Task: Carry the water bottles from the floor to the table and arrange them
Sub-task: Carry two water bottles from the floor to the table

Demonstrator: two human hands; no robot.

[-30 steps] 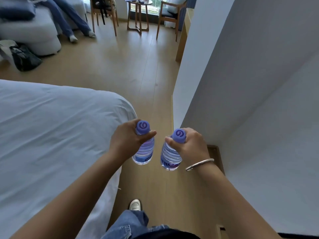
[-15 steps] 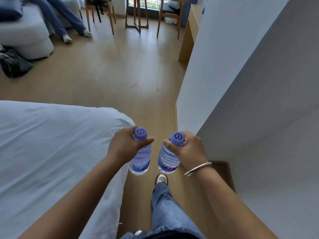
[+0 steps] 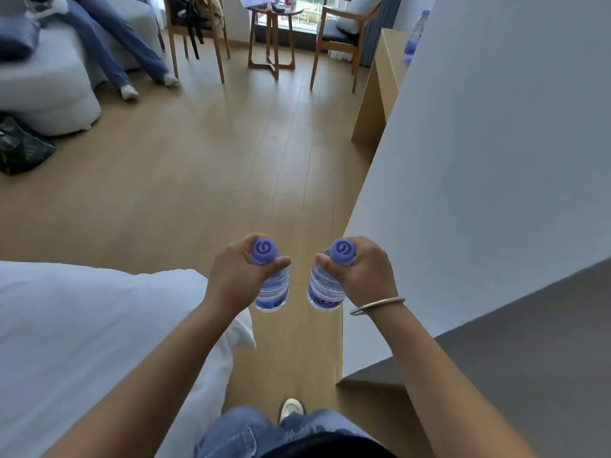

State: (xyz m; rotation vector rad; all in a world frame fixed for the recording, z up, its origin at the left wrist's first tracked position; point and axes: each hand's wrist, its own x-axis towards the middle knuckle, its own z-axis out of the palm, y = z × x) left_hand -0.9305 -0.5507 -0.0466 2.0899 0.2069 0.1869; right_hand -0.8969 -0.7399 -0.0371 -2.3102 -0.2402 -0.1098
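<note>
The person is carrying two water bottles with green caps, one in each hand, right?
Not quite. The head view shows purple caps, not green. The left hand grips one bottle and the right hand grips the other bottle.

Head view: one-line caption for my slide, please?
Left hand and right hand each grip a purple-capped water bottle upright above the wooden floor.
</note>
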